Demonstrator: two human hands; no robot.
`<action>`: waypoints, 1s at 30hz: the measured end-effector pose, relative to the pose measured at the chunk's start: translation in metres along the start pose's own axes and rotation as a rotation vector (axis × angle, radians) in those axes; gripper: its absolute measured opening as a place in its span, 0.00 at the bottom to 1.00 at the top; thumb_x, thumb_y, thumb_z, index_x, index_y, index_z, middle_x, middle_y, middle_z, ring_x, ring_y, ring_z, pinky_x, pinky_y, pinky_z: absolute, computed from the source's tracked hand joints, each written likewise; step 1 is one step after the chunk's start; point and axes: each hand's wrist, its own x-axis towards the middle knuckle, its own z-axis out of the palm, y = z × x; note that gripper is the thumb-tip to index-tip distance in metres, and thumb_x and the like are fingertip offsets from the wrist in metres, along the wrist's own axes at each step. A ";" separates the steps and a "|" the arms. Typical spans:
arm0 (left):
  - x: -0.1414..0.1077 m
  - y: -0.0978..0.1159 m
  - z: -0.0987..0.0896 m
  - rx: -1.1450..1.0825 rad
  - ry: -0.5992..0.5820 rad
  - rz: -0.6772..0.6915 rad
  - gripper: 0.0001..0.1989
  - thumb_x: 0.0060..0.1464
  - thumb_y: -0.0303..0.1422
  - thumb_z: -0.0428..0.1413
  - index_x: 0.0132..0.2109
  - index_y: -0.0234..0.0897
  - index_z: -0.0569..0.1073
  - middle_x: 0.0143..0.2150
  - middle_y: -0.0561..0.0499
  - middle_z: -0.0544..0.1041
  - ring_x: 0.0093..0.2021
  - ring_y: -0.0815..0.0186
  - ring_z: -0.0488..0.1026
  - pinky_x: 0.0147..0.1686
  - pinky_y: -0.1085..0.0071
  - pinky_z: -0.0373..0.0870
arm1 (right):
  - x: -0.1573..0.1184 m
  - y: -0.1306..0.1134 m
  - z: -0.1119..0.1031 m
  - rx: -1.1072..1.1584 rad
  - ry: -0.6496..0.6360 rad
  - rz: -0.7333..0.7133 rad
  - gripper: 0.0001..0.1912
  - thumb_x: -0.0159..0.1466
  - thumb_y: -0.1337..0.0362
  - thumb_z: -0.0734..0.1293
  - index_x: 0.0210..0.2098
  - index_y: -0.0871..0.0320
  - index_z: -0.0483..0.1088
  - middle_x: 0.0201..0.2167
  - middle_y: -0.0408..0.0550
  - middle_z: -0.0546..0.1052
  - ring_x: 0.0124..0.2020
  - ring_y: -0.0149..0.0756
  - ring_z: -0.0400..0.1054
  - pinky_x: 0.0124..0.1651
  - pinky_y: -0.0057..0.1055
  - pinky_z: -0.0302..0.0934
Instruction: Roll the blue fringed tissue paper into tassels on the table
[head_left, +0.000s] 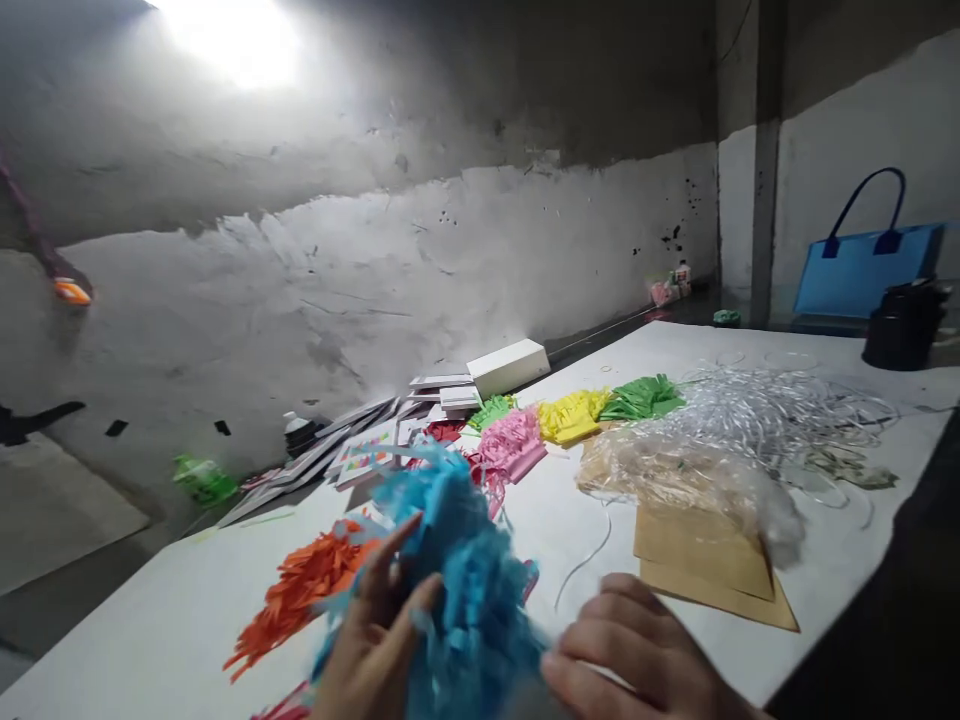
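Meanwhile, at the table's (pixel 187 620) near edge, the left hand (pixel 375 640) grips blue shredded paper (pixel 457 590) while the right hand (pixel 637 655) rests alongside, fingers loosely spread; a light, gathering hold probably keeps strands from scattering onto the orange shreds (pixel 300 590).

We see a soft matt bunch of blue shredded paper (pixel 457 570), and the orange shreds (pixel 300 590), pink shreds (pixel 514 445), yellow shreds (pixel 571 412) and green shreds (pixel 641 397) look like the same thin paper. The clear bag (pixel 690 480) is glossy crinkled plastic, next to shiny white ribbon (pixel 780 410). The brown envelopes (pixel 712 570) are matt kraft paper. The table (pixel 165 630) is smooth white, the wall (pixel 375 260) rough patchy plaster, the blue tote (pixel 862 270) felt-like
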 end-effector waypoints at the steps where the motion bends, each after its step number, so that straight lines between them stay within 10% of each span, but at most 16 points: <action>1: -0.013 -0.016 0.007 -0.010 -0.074 -0.035 0.39 0.36 0.48 0.74 0.58 0.47 0.75 0.40 0.51 0.81 0.34 0.61 0.78 0.31 0.70 0.78 | 0.005 -0.007 0.010 0.001 0.009 -0.017 0.09 0.74 0.68 0.61 0.47 0.63 0.72 0.31 0.48 0.80 0.33 0.35 0.73 0.40 0.36 0.66; 6: -0.046 -0.084 0.025 -0.014 -0.308 -0.202 0.34 0.45 0.51 0.69 0.58 0.45 0.75 0.45 0.50 0.81 0.44 0.61 0.78 0.44 0.72 0.75 | -0.020 -0.016 0.024 0.013 -0.285 0.226 0.12 0.73 0.62 0.63 0.34 0.58 0.72 0.27 0.43 0.75 0.31 0.35 0.69 0.39 0.35 0.59; 11: -0.072 -0.113 0.046 0.045 -0.181 -0.145 0.31 0.50 0.57 0.63 0.55 0.42 0.77 0.58 0.46 0.78 0.60 0.55 0.72 0.57 0.68 0.69 | -0.053 -0.025 0.013 -0.079 -0.477 0.299 0.07 0.67 0.62 0.69 0.35 0.60 0.71 0.31 0.46 0.76 0.35 0.38 0.69 0.44 0.38 0.58; 15: -0.089 -0.129 0.058 0.028 -0.161 -0.167 0.35 0.54 0.60 0.57 0.60 0.43 0.73 0.62 0.45 0.76 0.64 0.52 0.69 0.58 0.63 0.69 | -0.061 -0.027 0.009 -0.040 -0.429 0.368 0.06 0.67 0.72 0.64 0.39 0.61 0.74 0.32 0.47 0.76 0.35 0.38 0.70 0.46 0.37 0.60; 23: -0.085 -0.148 0.054 0.112 -0.286 0.210 0.22 0.57 0.50 0.61 0.54 0.45 0.78 0.52 0.46 0.81 0.50 0.55 0.78 0.49 0.64 0.75 | -0.054 -0.006 0.003 0.268 -0.337 0.827 0.07 0.62 0.69 0.75 0.28 0.57 0.76 0.29 0.40 0.79 0.36 0.35 0.73 0.44 0.32 0.62; 30: -0.077 -0.141 0.049 0.166 -0.318 0.293 0.16 0.60 0.47 0.58 0.51 0.47 0.80 0.47 0.48 0.81 0.47 0.57 0.78 0.47 0.66 0.75 | -0.040 0.019 -0.009 0.345 -0.665 0.604 0.04 0.70 0.68 0.68 0.38 0.58 0.75 0.37 0.42 0.81 0.41 0.33 0.74 0.49 0.30 0.62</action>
